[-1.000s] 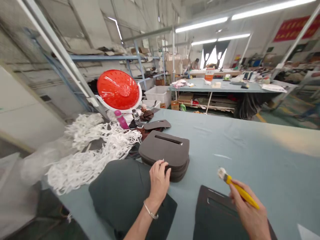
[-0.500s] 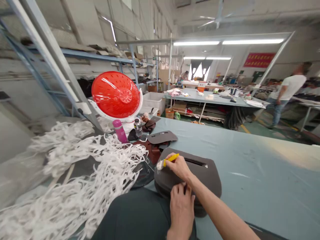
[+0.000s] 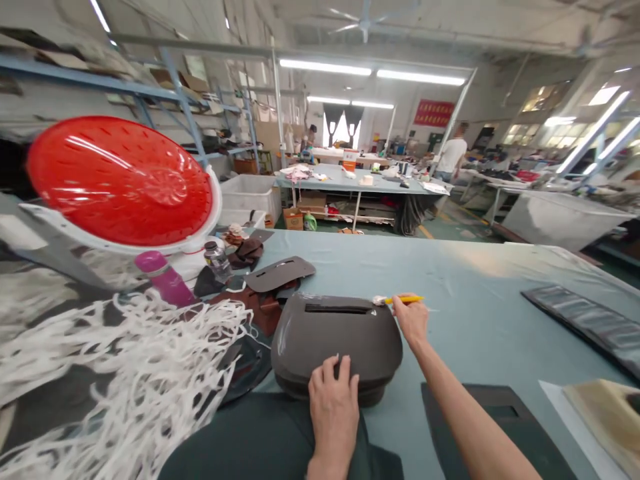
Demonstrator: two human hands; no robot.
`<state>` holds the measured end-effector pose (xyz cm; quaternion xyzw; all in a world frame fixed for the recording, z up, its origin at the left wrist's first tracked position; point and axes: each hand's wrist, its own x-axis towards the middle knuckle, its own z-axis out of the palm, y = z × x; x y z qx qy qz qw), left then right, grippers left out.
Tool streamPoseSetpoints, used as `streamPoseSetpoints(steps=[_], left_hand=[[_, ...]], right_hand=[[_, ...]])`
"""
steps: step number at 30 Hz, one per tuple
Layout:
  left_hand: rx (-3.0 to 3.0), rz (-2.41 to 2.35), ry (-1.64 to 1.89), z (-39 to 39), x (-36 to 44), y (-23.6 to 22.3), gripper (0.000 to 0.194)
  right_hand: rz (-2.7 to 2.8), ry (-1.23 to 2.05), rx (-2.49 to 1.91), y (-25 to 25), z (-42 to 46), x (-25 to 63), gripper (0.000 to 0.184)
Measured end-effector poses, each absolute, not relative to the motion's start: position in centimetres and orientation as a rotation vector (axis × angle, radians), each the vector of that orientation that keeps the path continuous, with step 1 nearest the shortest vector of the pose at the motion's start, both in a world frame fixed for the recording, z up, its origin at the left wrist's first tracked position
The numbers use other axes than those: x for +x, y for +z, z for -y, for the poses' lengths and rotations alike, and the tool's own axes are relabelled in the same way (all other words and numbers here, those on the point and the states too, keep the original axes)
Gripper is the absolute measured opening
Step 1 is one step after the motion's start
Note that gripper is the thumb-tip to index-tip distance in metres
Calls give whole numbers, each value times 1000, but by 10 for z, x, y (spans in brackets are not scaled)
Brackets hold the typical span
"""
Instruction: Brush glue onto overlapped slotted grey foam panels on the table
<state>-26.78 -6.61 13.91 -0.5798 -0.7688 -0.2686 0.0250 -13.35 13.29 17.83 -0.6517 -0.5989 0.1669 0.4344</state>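
Observation:
My left hand (image 3: 334, 417) lies on the near edge of a stack of dark grey padded panels (image 3: 336, 350), its fingers curled over the rim. The top panel has a narrow slot (image 3: 337, 309) near its far edge. My right hand (image 3: 411, 320) sits just beyond the stack's far right corner, holding a yellow-handled brush (image 3: 404, 300). The brush's white tip (image 3: 380, 301) is close to the panel's edge. A flat dark panel (image 3: 480, 420) lies under my right forearm, and dark green cloth (image 3: 250, 443) lies below my left wrist.
Left of the stack are white strip netting (image 3: 135, 373), brown leather scraps (image 3: 250, 307), a flat grey panel (image 3: 277, 275), a pink bottle (image 3: 165, 279) and a large red colander (image 3: 120, 180). A ribbed dark strip (image 3: 585, 327) lies on the blue-grey table (image 3: 475, 280).
My right hand has moved with the brush from the stack's left side to its far right corner. The view has turned left. My left hand stays on the stack.

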Motion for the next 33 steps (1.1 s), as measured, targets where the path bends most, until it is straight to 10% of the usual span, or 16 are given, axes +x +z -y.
streamPoseSetpoints(steps=[14, 23, 33], left_hand=[[-1808, 2373, -829, 69, -266, 141, 30], [-1819, 2354, -923, 76, -278, 138, 34], [-1820, 2387, -1824, 83, -331, 158, 34]], right_hand=[[1495, 276, -1562, 208, 2, -88, 22], [2082, 1215, -763, 209, -47, -295, 15], [1845, 639, -1087, 204, -78, -301, 22]])
